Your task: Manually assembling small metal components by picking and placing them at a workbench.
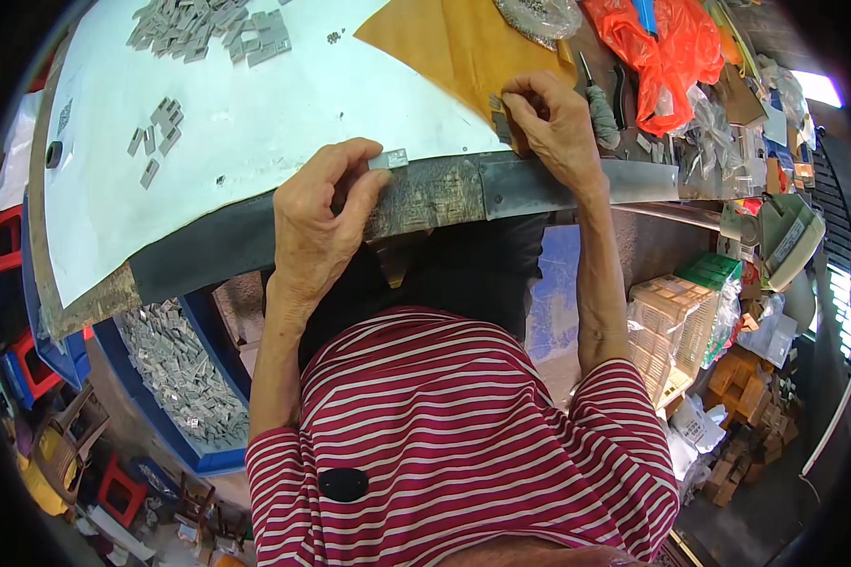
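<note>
My left hand (317, 208) pinches a small grey rectangular piece (390, 160) with slots between thumb and fingers, at the near edge of the worktable. To its right, my right hand (553, 123) is closed, thumb and forefinger together; whatever they hold is too small to make out. Beside those fingertips, small dark grey pieces (503, 127) lie by the edge of a brown paper sheet (435, 42). A large heap of similar grey pieces (194, 33) covers the far left of the white sheet (284, 104). Several loose pieces (165, 118) lie nearer on the left.
Right of my right hand lie a pointed tool with a wrapped handle (601, 118) and a red plastic bag (662, 66). A black ring (54, 154) sits at the left. Below the table are a blue bin (222, 460) of grey pieces and a pale plastic crate (671, 317).
</note>
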`<state>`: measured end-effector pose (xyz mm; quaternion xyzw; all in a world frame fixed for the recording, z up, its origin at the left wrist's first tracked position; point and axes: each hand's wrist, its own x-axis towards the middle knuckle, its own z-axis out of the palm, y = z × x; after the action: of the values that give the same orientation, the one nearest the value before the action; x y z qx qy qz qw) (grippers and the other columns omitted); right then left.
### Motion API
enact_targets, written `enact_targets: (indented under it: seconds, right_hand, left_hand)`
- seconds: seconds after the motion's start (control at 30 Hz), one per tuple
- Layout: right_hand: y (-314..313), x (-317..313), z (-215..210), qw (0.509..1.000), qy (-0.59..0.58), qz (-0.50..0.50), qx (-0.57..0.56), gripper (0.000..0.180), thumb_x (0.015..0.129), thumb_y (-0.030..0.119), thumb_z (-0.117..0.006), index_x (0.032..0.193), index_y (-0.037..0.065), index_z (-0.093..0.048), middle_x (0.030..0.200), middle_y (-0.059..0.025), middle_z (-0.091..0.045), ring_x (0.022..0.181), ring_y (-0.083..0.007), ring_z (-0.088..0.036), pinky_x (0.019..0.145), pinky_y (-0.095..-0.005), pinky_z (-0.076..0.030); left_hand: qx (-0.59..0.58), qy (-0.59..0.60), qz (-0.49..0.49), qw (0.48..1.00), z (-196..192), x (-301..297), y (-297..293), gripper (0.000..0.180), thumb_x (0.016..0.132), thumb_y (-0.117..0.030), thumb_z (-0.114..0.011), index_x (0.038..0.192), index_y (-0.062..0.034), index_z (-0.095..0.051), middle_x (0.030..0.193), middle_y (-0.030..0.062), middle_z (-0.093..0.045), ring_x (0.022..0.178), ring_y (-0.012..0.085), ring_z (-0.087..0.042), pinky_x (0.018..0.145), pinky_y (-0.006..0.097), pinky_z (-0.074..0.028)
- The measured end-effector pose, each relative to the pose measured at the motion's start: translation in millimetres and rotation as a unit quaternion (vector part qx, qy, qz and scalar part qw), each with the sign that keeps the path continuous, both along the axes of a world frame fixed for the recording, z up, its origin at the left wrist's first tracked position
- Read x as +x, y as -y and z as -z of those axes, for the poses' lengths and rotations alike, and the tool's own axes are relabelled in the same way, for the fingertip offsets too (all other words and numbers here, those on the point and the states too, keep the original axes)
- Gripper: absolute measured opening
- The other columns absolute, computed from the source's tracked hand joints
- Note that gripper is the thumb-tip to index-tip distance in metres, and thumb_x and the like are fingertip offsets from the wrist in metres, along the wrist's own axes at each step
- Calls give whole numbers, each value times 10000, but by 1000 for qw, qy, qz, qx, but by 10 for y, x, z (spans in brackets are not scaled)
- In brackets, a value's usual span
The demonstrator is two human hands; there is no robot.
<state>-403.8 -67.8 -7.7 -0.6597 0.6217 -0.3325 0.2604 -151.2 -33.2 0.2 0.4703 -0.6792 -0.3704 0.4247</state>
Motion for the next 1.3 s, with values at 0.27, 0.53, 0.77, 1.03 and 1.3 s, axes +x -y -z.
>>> enact_targets:
  seconds: [0.27,0.53,0.77,1.03,1.3]
  right_hand:
    - [40,35,-80,992,-97,-59,-48,90,774,75,-567,828,7,-542,756,-124,-548,686,-263,-569,613,-334,-444]
    - [73,49,-106,974,-178,-96,-102,77,778,64,-549,826,11,-521,771,-141,-548,712,-305,-561,623,-358,-439]
    - [58,18,-137,985,-135,-99,-51,94,784,78,-564,839,15,-520,786,-134,-547,721,-305,-563,631,-360,-441]
    - [83,11,-138,978,-160,-111,-69,98,783,79,-559,840,15,-513,787,-137,-544,730,-313,-560,637,-369,-442]
    - [111,5,-62,957,-235,-104,-131,93,810,71,-557,860,13,-505,728,-143,-544,677,-299,-567,586,-351,-437]
  left_hand:
    - [-8,2,0,1000,3,7,-12,173,747,-15,-648,913,6,-606,686,64,-568,573,103,-525,526,222,-427]
    - [-7,-1,0,1000,8,15,-16,168,751,-17,-642,914,1,-607,690,60,-569,574,102,-524,527,221,-427]
    - [-19,9,4,1000,11,23,-17,171,758,-27,-637,924,0,-607,705,67,-575,576,107,-528,533,224,-431]
    - [-7,6,9,1000,-6,22,-18,175,760,-31,-635,929,2,-606,711,71,-578,585,111,-533,538,226,-432]
    - [-6,5,13,1000,-2,22,-21,178,761,-32,-636,933,2,-603,726,79,-581,597,118,-538,554,231,-442]
